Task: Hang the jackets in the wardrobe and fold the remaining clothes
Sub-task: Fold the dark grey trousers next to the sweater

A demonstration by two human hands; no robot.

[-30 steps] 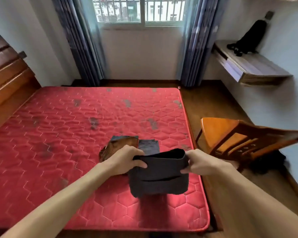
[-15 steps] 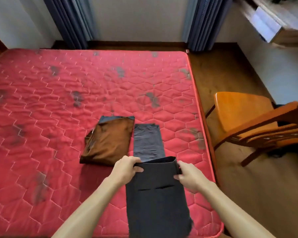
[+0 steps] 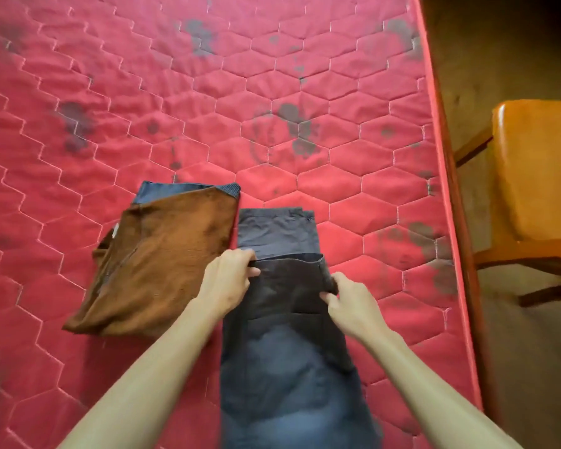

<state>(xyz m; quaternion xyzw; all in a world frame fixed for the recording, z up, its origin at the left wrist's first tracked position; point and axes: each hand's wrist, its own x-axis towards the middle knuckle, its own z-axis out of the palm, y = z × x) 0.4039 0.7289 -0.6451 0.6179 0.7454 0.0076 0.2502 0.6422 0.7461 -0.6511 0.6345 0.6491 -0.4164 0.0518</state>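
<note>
Dark grey trousers (image 3: 289,345) lie lengthwise on the red quilted mattress (image 3: 208,102), running toward me past the bottom edge of the view. My left hand (image 3: 227,280) pinches the left corner of their waistband. The right corner is gripped by my right hand (image 3: 350,306). Just beyond the waistband lies a folded grey garment (image 3: 274,233), partly covered by the trousers. To its left sits a folded brown garment (image 3: 162,257) on top of a blue one (image 3: 162,191).
The mattress's right edge (image 3: 450,202) runs down the right side, with wooden floor (image 3: 512,351) beyond it. An orange wooden chair (image 3: 535,170) stands on that floor close to the bed.
The trousers went from a bundle held up in both hands to lying stretched flat on the mattress. My view tilted down and closer to the bed.
</note>
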